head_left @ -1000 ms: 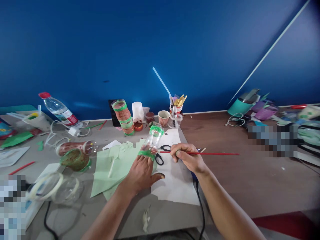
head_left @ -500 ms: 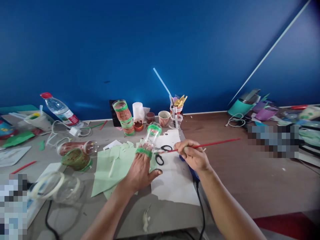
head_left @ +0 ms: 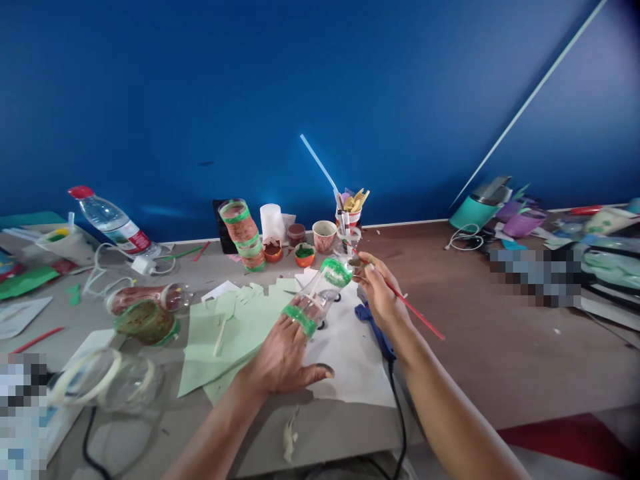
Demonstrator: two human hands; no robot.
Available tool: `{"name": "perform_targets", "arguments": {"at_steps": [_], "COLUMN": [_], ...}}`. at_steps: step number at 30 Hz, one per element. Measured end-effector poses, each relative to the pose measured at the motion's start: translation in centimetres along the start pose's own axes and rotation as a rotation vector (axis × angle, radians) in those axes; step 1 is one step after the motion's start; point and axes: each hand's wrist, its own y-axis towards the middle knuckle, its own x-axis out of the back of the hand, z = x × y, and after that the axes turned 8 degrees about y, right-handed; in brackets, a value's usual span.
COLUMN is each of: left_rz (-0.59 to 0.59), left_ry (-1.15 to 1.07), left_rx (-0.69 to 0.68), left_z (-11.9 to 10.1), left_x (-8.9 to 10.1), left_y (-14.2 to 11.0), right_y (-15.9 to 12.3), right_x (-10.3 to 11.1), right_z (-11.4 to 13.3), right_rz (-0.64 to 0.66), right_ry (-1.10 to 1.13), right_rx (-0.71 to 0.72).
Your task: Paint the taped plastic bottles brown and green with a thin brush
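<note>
The fingers of my left hand (head_left: 280, 360) are pushed inside a clear cut plastic bottle piece (head_left: 320, 293) with green-painted bands at both ends, and the hand holds it up while the thumb sticks out to the side. My right hand (head_left: 383, 287) pinches a thin red paintbrush (head_left: 417, 313). Its handle slopes down to the right, and its tip end points up toward the clear cup of pens. Behind the bottle piece stands a small pot of green paint (head_left: 305, 254). Dark scissors handles (head_left: 321, 325) show partly behind the bottle piece.
A stacked red-and-green painted bottle tower (head_left: 246, 233), a brown paint pot (head_left: 273, 251) and a paper cup (head_left: 325, 235) stand along the wall. Green paper (head_left: 200, 360) and white paper (head_left: 350, 380) lie in front. A blue corded tool (head_left: 377, 330) rests right; a water bottle (head_left: 115, 223) leans left.
My left hand has brought the bottle piece slightly right and tilted it, baring the green paint pot. My right hand has moved up, turning the brush from level to sloping, away from the lower band.
</note>
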Motion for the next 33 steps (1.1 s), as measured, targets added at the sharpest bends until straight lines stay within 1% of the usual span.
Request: {"name": "perform_targets", "arguments": {"at_steps": [3, 8, 12, 15, 19, 25, 29, 31, 33], "left_rz": [-0.023, -0.032, -0.047, -0.043, -0.025, 0.063, 0.143, 0.206, 0.259], "left_ry": [-0.005, -0.060, -0.089, -0.105, -0.125, -0.188, -0.332, -0.421, -0.519], "left_rx": [-0.010, -0.031, -0.043, -0.047, -0.071, -0.044, -0.004, 0.014, 0.062], "left_z": [-0.1, -0.2, -0.2, -0.2, -0.2, -0.5, -1.0, -1.1, -1.0], "left_x": [0.2, 0.6, 0.6, 0.5, 0.6, 0.7, 1.9, 2.6, 3.2], "left_y": [0.0, 0.0, -0.2, -0.3, -0.2, 0.0, 0.7, 1.0, 0.9], "right_y": [0.0, 0.0, -0.1, -0.2, -0.2, 0.3, 0.3, 0.3, 0.2], "right_x": [-0.3, -0.6, -0.5, -0.4, -0.4, -0.6, -0.4, -0.3, -0.2], "right_z": [0.2, 0.7, 0.7, 0.8, 0.9, 0.8, 0.6, 0.5, 0.5], "right_rz": [-0.032, 0.001, 0.076, 0.142, 0.162, 0.096, 0.067, 0.070, 0.087], "right_ry": [0.095, 0.171, 0.216, 0.201, 0.209, 0.247, 0.280, 0.272, 0.251], "right_rx": [-0.054, -0.140, -0.207, -0.220, -0.222, -0.230, -0.249, -0.247, -0.239]}}
